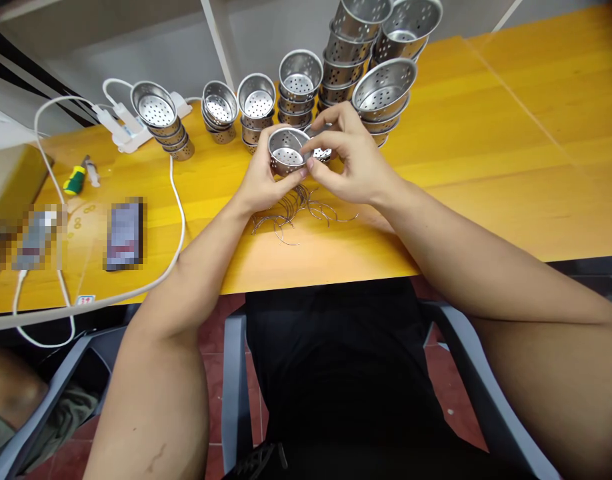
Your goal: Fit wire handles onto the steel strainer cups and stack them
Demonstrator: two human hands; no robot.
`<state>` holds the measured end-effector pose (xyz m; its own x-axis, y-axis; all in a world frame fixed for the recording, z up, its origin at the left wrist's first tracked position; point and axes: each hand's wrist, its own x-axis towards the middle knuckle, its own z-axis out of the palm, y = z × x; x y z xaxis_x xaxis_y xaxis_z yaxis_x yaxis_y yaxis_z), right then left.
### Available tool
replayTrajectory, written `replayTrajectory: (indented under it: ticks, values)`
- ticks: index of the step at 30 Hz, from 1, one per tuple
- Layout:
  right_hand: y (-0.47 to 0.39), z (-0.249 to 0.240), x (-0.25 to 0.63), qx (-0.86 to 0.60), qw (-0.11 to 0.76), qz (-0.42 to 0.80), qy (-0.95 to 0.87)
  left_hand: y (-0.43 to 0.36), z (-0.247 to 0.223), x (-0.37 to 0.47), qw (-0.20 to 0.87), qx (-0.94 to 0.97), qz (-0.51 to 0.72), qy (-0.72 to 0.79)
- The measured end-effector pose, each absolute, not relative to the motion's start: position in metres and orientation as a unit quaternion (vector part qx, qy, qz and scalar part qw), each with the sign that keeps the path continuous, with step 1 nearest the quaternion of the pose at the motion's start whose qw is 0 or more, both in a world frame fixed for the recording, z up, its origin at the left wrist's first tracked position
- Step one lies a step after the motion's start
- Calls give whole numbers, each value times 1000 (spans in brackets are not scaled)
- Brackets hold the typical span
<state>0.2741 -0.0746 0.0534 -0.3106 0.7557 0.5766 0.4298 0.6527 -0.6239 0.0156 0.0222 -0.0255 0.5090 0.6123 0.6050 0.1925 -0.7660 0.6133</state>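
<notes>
My left hand [262, 175] is wrapped round a small perforated metal cup [288, 157], its open top tilted toward me. My right hand [350, 159] is at the cup's right rim, thumb and forefinger close together on a thin curved wire [297, 137] that shows against the inside of the cup; the fingers hide part of it. Below both hands, a loose heap of curved metal wires [292, 208] lies on the table. Just behind my right fingers, another perforated cup [322, 154] is partly hidden.
Several stacks of perforated cups [300, 73] stand along the back of the yellow table [511, 167], the taller ones [353, 47] at right. At left are a power strip [131, 133], white cable [179, 200], green-yellow screwdriver [75, 180] and blurred phone-like objects [124, 235]. Another person's leg [11, 383] shows lower left.
</notes>
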Motion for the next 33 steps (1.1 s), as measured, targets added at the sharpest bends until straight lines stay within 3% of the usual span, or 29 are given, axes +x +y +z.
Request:
replayTrajectory:
  ticks: [7, 22, 33]
  values:
    - [-72, 44, 273, -370, 423, 184, -806, 20, -29, 18, 243, 844, 417, 232]
    - [-64, 38, 280, -405, 467, 131, -775, 39, -41, 10, 283, 819, 424, 264]
    - [-39, 12, 285, -458, 438, 74, -770, 29, -38, 5, 312, 864, 297, 261]
